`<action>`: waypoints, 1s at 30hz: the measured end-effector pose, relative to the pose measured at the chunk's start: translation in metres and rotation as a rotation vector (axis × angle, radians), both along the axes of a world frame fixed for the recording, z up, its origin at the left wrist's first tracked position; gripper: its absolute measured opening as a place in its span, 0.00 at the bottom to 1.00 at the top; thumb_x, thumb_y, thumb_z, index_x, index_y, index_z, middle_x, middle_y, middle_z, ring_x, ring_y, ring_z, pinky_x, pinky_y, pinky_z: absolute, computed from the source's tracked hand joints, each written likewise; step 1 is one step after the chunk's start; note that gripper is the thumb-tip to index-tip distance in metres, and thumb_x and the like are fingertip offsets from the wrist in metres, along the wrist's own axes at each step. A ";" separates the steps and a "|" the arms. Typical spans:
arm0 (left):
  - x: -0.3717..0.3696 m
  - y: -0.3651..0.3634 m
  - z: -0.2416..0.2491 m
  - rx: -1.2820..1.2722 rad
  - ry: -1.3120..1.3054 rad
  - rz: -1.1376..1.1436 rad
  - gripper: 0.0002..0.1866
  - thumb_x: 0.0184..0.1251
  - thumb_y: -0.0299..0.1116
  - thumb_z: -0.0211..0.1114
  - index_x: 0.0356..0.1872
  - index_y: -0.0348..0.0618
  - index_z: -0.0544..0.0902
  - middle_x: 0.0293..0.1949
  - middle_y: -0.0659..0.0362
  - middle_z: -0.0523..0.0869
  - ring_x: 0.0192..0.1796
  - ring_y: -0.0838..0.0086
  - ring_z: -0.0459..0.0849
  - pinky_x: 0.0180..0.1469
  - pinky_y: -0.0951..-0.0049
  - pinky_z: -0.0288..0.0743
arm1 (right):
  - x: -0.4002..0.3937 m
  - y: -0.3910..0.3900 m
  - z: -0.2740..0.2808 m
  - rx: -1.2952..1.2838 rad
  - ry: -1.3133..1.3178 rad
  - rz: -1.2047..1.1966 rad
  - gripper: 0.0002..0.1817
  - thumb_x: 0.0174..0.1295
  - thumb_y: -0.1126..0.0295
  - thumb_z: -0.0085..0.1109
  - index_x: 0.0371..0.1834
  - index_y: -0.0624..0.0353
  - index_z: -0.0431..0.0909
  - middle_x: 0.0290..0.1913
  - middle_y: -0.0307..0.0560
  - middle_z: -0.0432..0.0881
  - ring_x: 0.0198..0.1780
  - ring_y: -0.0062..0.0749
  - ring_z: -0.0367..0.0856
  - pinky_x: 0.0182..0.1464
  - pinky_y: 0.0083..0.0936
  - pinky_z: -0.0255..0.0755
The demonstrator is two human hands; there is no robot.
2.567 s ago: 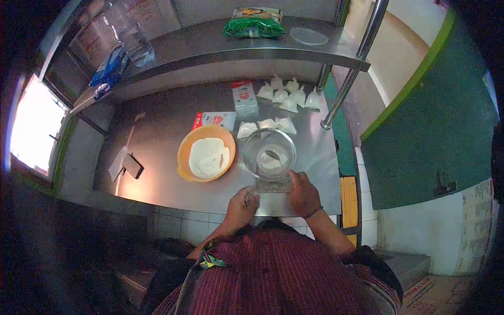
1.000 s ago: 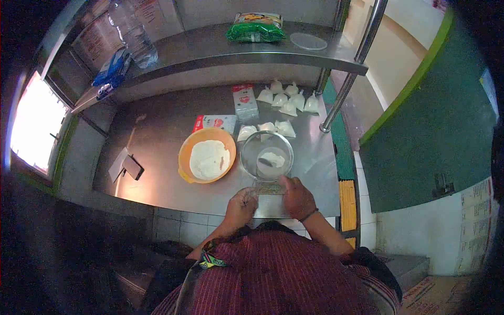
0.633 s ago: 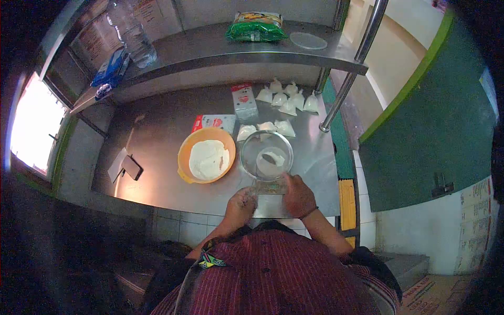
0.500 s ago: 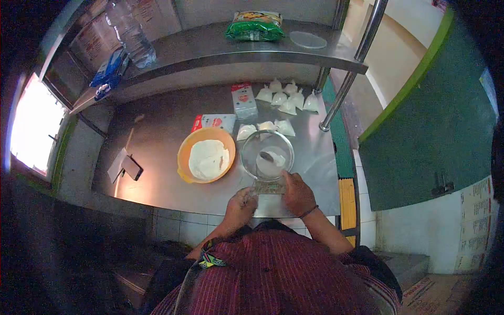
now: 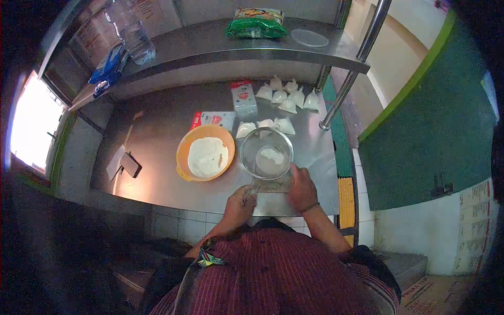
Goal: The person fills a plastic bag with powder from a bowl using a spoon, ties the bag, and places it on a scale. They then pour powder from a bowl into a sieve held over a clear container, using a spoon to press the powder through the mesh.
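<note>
A metal bowl [image 5: 266,153] with white powder [image 5: 272,155] inside sits on a scale [image 5: 272,186], whose front part shows below the rim. My left hand [image 5: 241,203] is closed beside the scale's left front side; what its fingers hold is too small to make out. At the bowl's lower right rim is my right hand [image 5: 303,190], fingers curled and slightly blurred, their contents hidden. An orange bowl [image 5: 229,165] of white flour [image 5: 207,157] stands to the left. Several tied bags of white powder [image 5: 287,104] stand behind the metal bowl.
Two red-and-white packs [image 5: 243,98] [image 5: 216,119] lie behind the bowls. A phone-like dark object [image 5: 130,164] stands at the left of the metal table [image 5: 157,131]. The shelf [image 5: 210,55] above holds a green bag [image 5: 256,24], a plastic bottle [image 5: 134,39], a blue packet [image 5: 110,65] and a clear lid [image 5: 310,38].
My right hand has shifted slightly right, away from the scale's front. The dark spoon end seen in the metal bowl before no longer shows. My left hand stays nearly in place.
</note>
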State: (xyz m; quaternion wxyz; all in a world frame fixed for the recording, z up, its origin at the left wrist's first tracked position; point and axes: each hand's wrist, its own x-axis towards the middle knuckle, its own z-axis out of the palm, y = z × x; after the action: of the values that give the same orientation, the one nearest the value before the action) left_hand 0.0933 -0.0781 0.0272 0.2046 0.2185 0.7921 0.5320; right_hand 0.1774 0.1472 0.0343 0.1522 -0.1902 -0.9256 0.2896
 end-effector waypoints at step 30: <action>0.006 0.007 0.021 0.071 -0.131 -0.001 0.16 0.74 0.30 0.63 0.58 0.35 0.79 0.33 0.56 0.88 0.35 0.75 0.85 0.41 0.71 0.80 | 0.013 0.005 0.010 0.049 -0.041 0.042 0.25 0.63 0.74 0.51 0.66 0.59 0.69 0.47 0.61 0.76 0.49 0.60 0.79 0.51 0.50 0.77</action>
State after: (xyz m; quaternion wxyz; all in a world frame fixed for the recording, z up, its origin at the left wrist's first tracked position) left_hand 0.0991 -0.0708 0.0477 0.2485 0.1908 0.7574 0.5729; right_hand 0.1904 0.1518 0.0438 0.1316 -0.1729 -0.9391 0.2661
